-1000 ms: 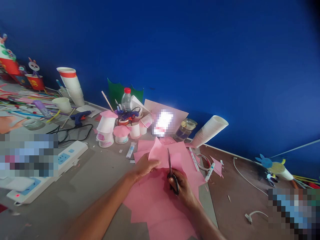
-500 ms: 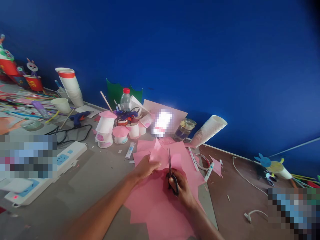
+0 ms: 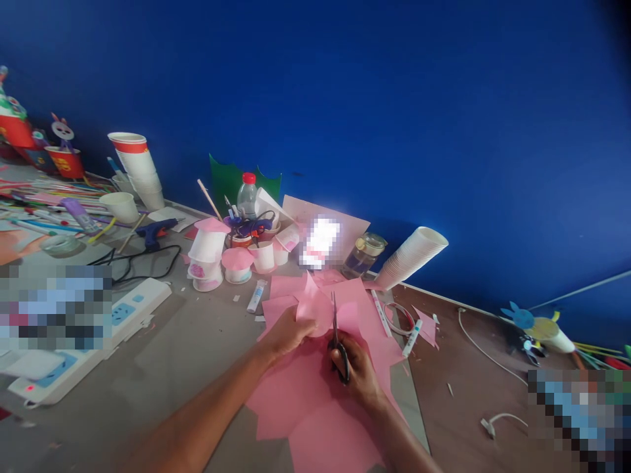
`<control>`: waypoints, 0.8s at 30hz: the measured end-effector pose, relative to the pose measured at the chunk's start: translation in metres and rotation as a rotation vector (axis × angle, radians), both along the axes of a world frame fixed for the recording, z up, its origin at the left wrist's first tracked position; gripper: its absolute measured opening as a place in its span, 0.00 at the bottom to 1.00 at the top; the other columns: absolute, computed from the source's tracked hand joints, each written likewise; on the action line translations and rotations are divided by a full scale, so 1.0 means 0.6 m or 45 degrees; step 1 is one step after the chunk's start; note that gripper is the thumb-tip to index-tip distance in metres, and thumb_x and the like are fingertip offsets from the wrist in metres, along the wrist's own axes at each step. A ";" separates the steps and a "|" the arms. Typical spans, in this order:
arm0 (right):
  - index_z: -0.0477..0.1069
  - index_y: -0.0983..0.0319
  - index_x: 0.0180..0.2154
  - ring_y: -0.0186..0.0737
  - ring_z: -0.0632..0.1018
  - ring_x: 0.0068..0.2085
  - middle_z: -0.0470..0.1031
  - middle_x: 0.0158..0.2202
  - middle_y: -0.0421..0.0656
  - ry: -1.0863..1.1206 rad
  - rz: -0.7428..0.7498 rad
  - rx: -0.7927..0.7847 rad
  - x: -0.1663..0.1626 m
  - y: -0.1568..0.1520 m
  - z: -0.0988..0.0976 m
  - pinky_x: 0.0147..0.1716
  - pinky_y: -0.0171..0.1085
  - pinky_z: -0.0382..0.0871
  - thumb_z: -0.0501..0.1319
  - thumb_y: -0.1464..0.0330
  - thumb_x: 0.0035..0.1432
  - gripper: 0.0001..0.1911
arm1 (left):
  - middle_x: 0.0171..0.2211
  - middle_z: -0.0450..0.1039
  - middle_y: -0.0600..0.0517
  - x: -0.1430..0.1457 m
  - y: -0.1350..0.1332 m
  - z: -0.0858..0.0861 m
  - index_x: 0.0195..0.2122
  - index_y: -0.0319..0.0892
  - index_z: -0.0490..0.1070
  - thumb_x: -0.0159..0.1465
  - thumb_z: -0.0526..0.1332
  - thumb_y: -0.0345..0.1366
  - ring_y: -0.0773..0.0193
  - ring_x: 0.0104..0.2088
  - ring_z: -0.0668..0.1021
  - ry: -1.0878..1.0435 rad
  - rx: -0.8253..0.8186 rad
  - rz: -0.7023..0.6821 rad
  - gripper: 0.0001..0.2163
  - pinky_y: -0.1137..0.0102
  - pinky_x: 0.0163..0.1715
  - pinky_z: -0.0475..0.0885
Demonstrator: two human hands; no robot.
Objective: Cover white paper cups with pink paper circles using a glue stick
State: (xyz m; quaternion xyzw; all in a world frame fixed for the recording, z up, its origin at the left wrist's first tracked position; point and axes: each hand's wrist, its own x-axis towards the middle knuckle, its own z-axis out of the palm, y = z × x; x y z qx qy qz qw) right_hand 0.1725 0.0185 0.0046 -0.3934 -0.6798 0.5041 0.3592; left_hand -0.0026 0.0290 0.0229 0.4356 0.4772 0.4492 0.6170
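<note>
Between the thumb and fingers of my left hand (image 3: 288, 335) is a piece of pink paper (image 3: 315, 310), raised above the table with a pointed tip at its top. My right hand (image 3: 357, 368) grips black-handled scissors (image 3: 338, 351) by their loops. Their blades point up and away from me, along the right edge of the held piece. Whether the blades are parted is hard to make out. Under both hands lie several overlapping pink paper sheets (image 3: 315, 407).
White paper cups with pink tops (image 3: 236, 259) stand behind on the left. A lit, blurred screen (image 3: 320, 242) leans at the back, beside a glass jar (image 3: 363, 255) and a tilted stack of cups (image 3: 411, 257). A power strip (image 3: 98, 338) lies left; a glue gun (image 3: 156, 231) lies beyond it.
The scissors' handle loops have drawn slightly closer together and turned a little in my right hand. My left hand and the pink paper piece stay nearly in place.
</note>
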 end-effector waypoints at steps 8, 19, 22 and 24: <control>0.63 0.60 0.26 0.33 0.63 0.21 0.62 0.21 0.38 -0.029 -0.015 0.023 -0.001 0.001 0.004 0.19 0.32 0.61 0.54 0.49 0.57 0.22 | 0.17 0.52 0.60 -0.002 0.001 0.001 0.21 0.43 0.56 0.50 0.57 0.33 0.72 0.19 0.55 0.008 -0.002 0.004 0.07 0.72 0.19 0.50; 0.64 0.62 0.31 0.31 0.61 0.21 0.59 0.21 0.36 -0.070 0.029 0.037 0.005 0.004 0.006 0.19 0.30 0.59 0.55 0.52 0.58 0.19 | 0.18 0.49 0.60 -0.014 0.001 0.016 0.19 0.43 0.52 0.49 0.57 0.34 0.73 0.19 0.53 0.034 -0.019 -0.041 0.11 0.73 0.20 0.47; 0.65 0.62 0.32 0.31 0.61 0.21 0.59 0.21 0.36 -0.059 0.028 0.014 0.005 0.005 0.005 0.18 0.30 0.59 0.55 0.51 0.58 0.20 | 0.18 0.52 0.60 -0.017 0.001 0.013 0.20 0.43 0.55 0.49 0.59 0.35 0.73 0.19 0.56 0.064 -0.066 0.012 0.10 0.73 0.20 0.50; 0.65 0.62 0.33 0.31 0.60 0.21 0.58 0.21 0.36 -0.054 0.034 -0.012 0.005 0.005 0.004 0.18 0.30 0.58 0.55 0.50 0.57 0.20 | 0.18 0.55 0.60 -0.019 0.001 0.013 0.21 0.42 0.57 0.48 0.61 0.35 0.72 0.19 0.59 0.089 -0.129 0.067 0.09 0.73 0.20 0.52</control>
